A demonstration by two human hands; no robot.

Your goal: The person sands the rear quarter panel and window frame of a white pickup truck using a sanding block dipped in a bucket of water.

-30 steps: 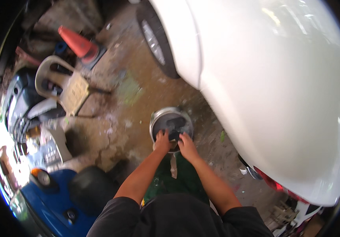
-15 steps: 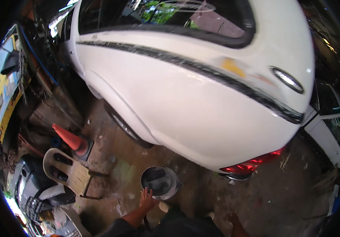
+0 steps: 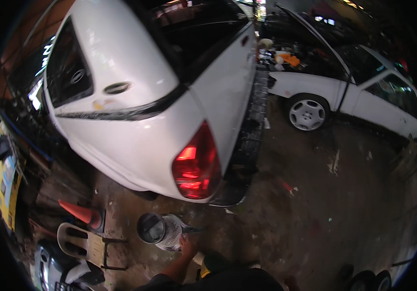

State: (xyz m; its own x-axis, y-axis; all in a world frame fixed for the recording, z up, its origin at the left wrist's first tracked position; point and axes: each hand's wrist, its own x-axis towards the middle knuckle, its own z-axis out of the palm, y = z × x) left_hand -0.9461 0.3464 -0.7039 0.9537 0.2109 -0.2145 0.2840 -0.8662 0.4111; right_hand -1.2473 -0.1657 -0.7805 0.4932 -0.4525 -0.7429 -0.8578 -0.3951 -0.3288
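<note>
A round bucket (image 3: pixel 172 232) with a dark mouth and a pale, speckled side stands on the floor in front of me, left of centre. Something greyish shows inside it, too blurred to name. Against the bucket's right side is my left hand (image 3: pixel 187 246), its fingers curled in. A thin dark piece (image 3: pixel 192 229) juts out beside those fingers; whether they hold it or the bucket is unclear. Of my right hand (image 3: pixel 291 282) only a dim patch shows low in the picture. Beyond the bucket is the rear corner of a white vehicle (image 3: pixel 136 155) with a red tail light (image 3: pixel 197 165).
An orange cone (image 3: pixel 80 213) and a beige plastic chair (image 3: pixel 89 247) stand left, with a dark bumper-like part (image 3: pixel 48 264) below. A white car (image 3: pixel 310 87) is at the far right. The vehicle's black rear step (image 3: pixel 247 155) sticks out. Tyres (image 3: pixel 363 281) lie lower right.
My view has swung right, bringing the tail light and white car into fuller sight. My left hand has gone from the bucket's near rim to its right side, its spread fingers now curled.
</note>
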